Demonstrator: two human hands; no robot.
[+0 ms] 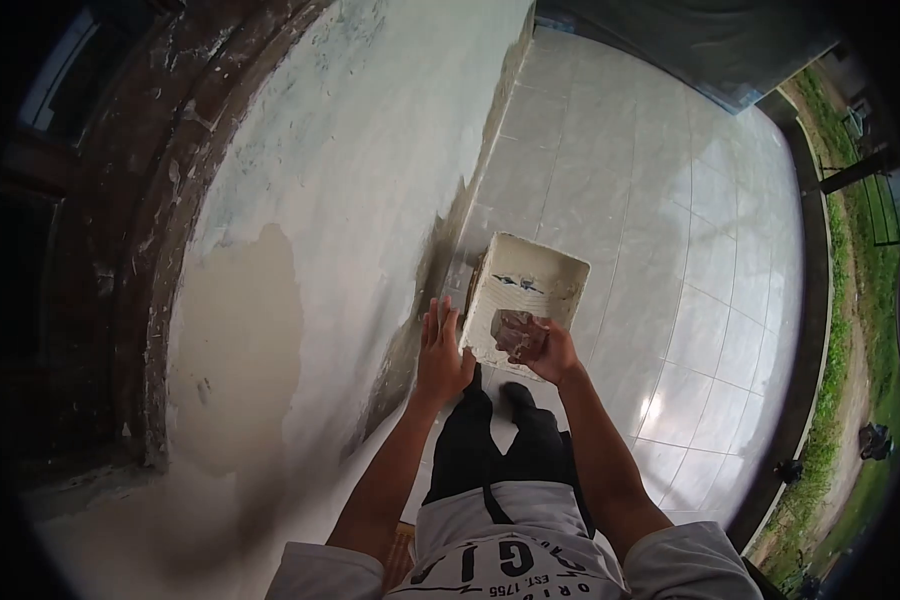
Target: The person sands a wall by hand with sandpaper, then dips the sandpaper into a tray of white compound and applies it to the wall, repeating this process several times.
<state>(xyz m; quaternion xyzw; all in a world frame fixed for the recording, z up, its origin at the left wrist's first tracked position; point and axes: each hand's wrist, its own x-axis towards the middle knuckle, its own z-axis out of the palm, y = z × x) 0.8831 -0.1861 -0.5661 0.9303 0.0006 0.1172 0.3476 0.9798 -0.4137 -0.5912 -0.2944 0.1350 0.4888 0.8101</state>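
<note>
A cream paint tray (568,268), crusted with putty and ribbed inside, sits on the floor in front of my feet. My right hand (550,352) reaches over its near half, fingers closed around a flat brown putty scraper (512,330) smeared with pale material. Under the scraper, the tray's near end is partly hidden. My left hand (440,352) is at the tray's left side, fingers stretched out and holding nothing. It hovers between the tray and the plastered wall (360,200).
A damp beige patch (238,350) shows on the wall beside a dark wooden frame (140,250). Glossy tiles (660,250) cover the floor. A dark sheet (690,40) stands at the far end. Grass (838,330) lies beyond the floor's right edge.
</note>
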